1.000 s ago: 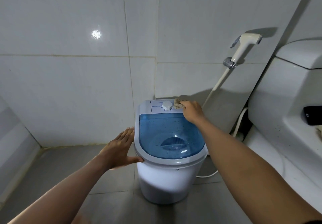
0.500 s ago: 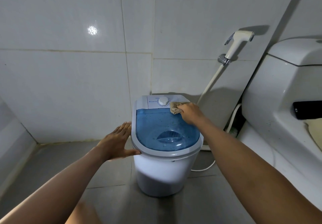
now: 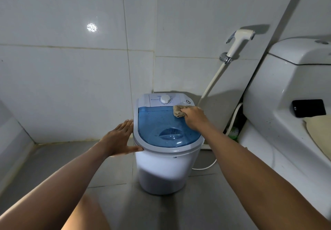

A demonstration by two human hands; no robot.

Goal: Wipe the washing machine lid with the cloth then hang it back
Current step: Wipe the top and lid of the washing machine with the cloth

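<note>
Toilet (image 3: pixel 286 90) at right w/ black phone (image 3: pixel 309 108) on it; bidet sprayer (image 3: pixel 239 44) on wall.

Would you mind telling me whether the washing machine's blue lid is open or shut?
Shut: the blue lid lies flat inside the grey rim, with the right hand pressing the cloth onto it.

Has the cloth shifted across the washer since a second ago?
Yes. The cloth, gripped by the right hand, moved off the control panel beside the dial and toward the person, onto the far right corner of the blue lid.
</note>
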